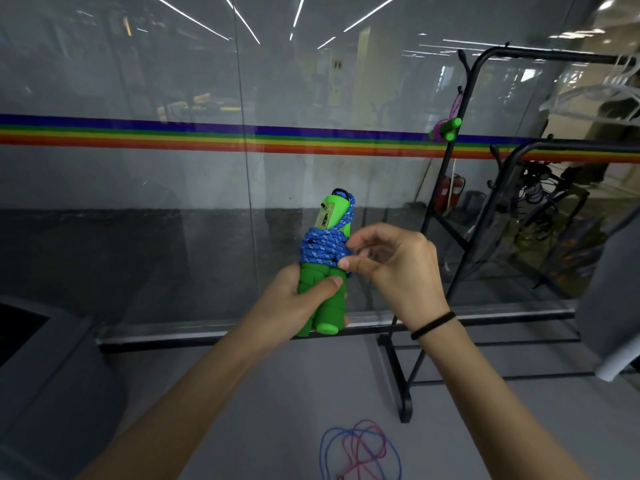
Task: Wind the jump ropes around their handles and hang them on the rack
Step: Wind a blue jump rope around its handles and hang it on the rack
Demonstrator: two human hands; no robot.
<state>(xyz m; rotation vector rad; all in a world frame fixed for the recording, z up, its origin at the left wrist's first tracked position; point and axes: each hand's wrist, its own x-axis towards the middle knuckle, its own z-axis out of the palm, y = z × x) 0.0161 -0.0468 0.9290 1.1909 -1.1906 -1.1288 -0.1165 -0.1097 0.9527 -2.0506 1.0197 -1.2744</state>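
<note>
Your left hand (294, 303) grips the paired green handles (330, 308) low down, your right hand (393, 268) pinches the blue rope (322, 247) coiled just above your left thumb: likely light, grippy foam but limp cord, so hold the foam and pin the last turn.

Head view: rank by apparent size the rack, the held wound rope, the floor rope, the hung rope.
rack
held wound rope (nearest the camera)
floor rope (cut by frame edge; unsure against held one)
hung rope (farther off)
</note>
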